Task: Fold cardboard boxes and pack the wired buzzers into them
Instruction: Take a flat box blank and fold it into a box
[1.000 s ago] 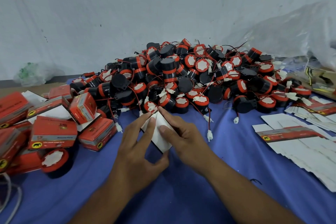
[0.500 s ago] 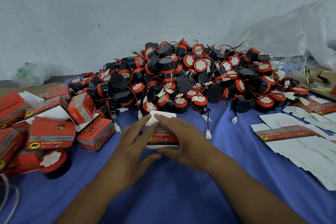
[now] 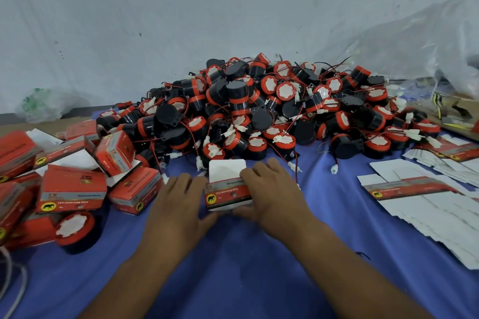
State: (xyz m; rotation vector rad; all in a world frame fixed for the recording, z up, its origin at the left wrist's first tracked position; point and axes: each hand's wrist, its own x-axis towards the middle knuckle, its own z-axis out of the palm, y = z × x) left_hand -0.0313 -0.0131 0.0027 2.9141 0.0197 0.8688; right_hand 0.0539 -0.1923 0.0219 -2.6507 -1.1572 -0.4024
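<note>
A small red and white cardboard box (image 3: 226,194) stands on the blue cloth in front of me, its white top flap up. My left hand (image 3: 178,204) holds its left side and my right hand (image 3: 274,197) grips its right side and top, thumbs at the front lower edge. Behind the box lies a big heap of black and red wired buzzers (image 3: 272,111). What is inside the box is hidden.
Several folded red boxes (image 3: 72,189) lie at the left, with one loose buzzer (image 3: 75,230) in front of them. Flat unfolded box blanks (image 3: 425,202) are stacked at the right. A clear plastic bag (image 3: 414,44) lies at the back right. A white wall stands behind.
The white blank held up between my fingers came down onto the cloth and now stands as an upright box with its printed front facing me. Both hands moved to its sides.
</note>
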